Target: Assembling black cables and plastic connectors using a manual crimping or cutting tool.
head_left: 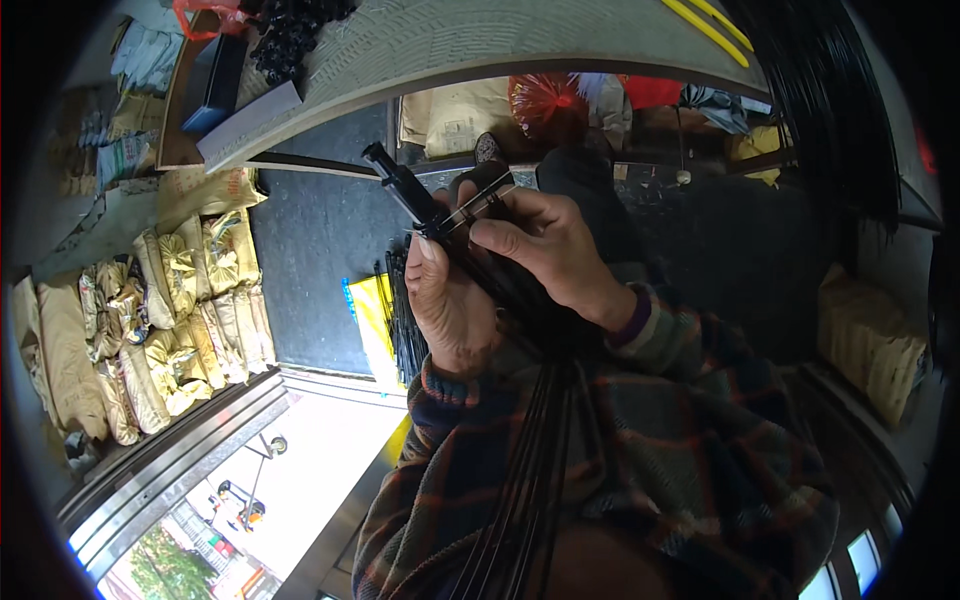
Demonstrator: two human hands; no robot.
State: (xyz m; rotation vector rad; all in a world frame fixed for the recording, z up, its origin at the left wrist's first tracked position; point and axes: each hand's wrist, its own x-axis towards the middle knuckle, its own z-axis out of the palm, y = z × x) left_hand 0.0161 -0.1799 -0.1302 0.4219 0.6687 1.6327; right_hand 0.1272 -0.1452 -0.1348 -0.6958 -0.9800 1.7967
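Held up in front of my chest is a bundle of long thin black strips [500,275] that look like cable ties. Blocky dark pieces [400,185] stick out of its upper left end, and the loose tails run down over my lap. My left hand [445,305] is closed round the bundle from the left, thumb pressed against it near the thick end. From the right, my right hand [560,245] pinches a thin dark piece [480,205] with a pale line along it, lying across the bundle. Its exact kind is unclear.
Ahead is a table with a pale patterned top [440,45], bearing a heap of small black parts [290,40] and yellow strips [710,30]. More black strands [830,110] hang at the right. Wrapped packages [180,300] are piled at the left, beside a bright doorway [300,470].
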